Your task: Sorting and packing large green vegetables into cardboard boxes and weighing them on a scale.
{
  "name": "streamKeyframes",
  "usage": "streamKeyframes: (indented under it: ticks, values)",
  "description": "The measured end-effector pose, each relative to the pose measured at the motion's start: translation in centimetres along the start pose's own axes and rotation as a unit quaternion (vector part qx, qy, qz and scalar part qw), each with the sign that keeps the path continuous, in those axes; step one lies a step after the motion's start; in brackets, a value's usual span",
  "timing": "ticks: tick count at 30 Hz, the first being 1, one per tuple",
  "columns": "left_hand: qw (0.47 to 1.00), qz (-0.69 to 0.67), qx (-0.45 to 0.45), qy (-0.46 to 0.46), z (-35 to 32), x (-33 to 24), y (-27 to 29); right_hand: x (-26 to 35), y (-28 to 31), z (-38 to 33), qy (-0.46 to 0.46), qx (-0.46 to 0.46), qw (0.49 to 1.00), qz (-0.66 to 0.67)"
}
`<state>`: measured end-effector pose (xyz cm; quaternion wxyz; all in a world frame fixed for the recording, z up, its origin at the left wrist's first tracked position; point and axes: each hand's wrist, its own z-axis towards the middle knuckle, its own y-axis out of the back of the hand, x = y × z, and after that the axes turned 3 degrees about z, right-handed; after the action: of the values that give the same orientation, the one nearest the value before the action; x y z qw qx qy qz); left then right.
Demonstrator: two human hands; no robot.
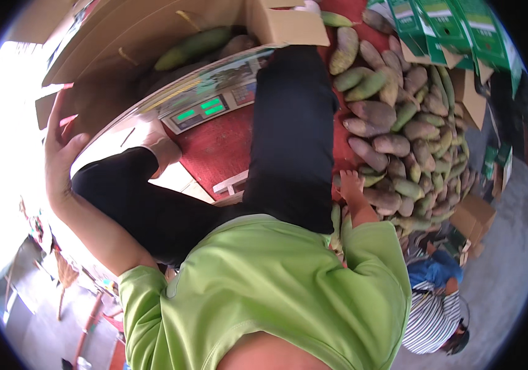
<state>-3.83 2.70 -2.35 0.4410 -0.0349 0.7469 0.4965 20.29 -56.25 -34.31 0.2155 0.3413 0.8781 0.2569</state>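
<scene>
A large cardboard box (106,77) with printed outer sides stands in front of me, its flaps up. Inside lie a long green radish (193,48) and a purplish one, partly in shadow. My left hand (63,145) is at the box's left edge, thumb apart and fingers stretched toward a flap; nothing shows in it. To my right spreads a big heap of green and purplish root vegetables that look like radishes (392,145). My right hand (351,183) rests at the heap's near left edge, fingers stretched out beside a green radish (372,180).
A scale (211,111) with lit green displays stands beyond my legs, partly behind the box. Green cartons (446,28) are at the far right. A person in a striped top (432,317) is at the lower right, near an open cardboard box (472,217). A broom (65,271) is at left.
</scene>
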Motion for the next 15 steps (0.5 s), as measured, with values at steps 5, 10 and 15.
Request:
streamKeyframes:
  ticks: [5,10,15]
  values:
    - [0.999,0.012,0.011,0.032,-0.2,0.4,0.7,0.7,1.5,0.7,0.032,0.069,0.992,-0.103]
    - [1.000,-0.013,0.011,-0.007,0.1,0.1,0.5,0.3,1.2,1.6,0.059,0.046,0.992,-0.103]
    - [0.999,-0.024,0.009,-0.023,-0.2,0.2,0.7,0.6,3.3,1.2,0.063,0.043,0.995,-0.072]
